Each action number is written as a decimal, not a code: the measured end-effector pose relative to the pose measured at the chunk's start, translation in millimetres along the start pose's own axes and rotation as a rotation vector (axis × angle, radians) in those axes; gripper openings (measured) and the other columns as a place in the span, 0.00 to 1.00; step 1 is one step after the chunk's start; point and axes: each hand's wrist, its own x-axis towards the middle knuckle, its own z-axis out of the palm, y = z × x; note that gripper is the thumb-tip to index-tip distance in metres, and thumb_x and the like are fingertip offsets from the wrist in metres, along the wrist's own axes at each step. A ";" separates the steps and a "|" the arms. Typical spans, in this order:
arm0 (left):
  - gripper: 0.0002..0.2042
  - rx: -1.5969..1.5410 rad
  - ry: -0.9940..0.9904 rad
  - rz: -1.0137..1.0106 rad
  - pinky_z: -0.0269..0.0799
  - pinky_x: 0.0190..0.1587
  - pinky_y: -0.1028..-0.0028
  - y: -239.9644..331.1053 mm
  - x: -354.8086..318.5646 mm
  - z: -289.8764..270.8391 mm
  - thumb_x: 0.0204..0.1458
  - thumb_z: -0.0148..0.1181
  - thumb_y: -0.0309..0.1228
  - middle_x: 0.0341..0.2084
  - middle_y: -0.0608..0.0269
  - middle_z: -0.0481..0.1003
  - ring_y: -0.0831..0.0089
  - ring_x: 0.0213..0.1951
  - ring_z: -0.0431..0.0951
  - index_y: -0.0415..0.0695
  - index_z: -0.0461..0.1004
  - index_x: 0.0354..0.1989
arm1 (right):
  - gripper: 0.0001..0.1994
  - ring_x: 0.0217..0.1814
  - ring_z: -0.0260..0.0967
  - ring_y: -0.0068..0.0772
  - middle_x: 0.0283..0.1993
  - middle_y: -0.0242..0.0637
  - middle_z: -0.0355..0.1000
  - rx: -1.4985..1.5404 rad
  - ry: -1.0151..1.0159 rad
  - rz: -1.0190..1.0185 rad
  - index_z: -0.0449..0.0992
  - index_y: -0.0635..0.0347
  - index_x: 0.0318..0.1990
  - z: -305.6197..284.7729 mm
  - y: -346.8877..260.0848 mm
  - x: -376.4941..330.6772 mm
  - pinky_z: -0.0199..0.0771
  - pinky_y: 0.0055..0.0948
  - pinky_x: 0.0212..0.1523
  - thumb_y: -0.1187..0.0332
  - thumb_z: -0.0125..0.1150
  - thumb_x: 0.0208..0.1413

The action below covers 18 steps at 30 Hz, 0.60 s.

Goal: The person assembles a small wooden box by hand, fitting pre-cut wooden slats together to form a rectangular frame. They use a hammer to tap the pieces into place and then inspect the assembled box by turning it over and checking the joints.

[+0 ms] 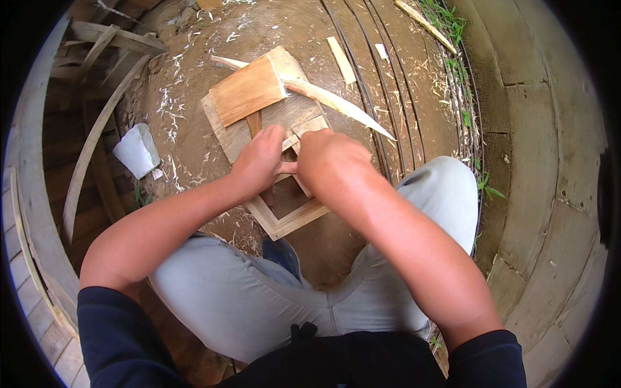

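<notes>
Fingers curled, both hands (259,161) (331,160) on wooden frame (301,218)

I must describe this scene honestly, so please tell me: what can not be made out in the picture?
All in the head view:
- Fingertips of left hand and right hand: mostly hidden by the hands themselves, so their exact grip is unclear.
- Frame: partly covered by the hands.
- Pale strip: partly hidden by the block.
- Black lines: cut off by the top edge.
</notes>
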 end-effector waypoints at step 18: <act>0.13 -0.091 -0.076 0.074 0.67 0.38 0.61 -23.2 -21.6 -114.4 0.41 0.57 0.13 0.31 0.50 0.72 0.54 0.37 0.73 0.40 0.66 0.35 | 0.10 0.49 0.80 0.46 0.44 0.47 0.81 -0.076 0.206 0.104 0.84 0.58 0.41 46.9 -20.9 -10.7 0.83 0.39 0.45 0.72 0.55 0.59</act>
